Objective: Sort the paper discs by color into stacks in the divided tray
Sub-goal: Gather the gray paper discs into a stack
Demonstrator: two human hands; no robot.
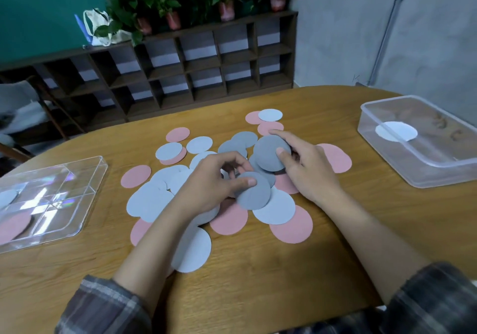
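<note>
Both hands were over the pile of discs in the middle of the wooden table, a mix of pink, pale blue-grey and darker grey ones overlapping each other. The left hand was pinching a grey disc, thumb on top, the other fingers curled under where I couldn't really see them. The right hand held a darker grey disc tilted up off the pile, thumb pressed on its face and index finger stretched along its top edge. The rest of those fingers were behind the disc, so no idea how they sat.

The divided tray sat well off on the left and was cut off by the edge of the view. Glare on the clear plastic made the dividers hard to follow. It had 1 pink disc and 1 pale disc in it, both only partly visible. Over on the right sat a clear tub, also cropped, with 1 white disc inside. Plaid sleeves showed at the bottom.
</note>
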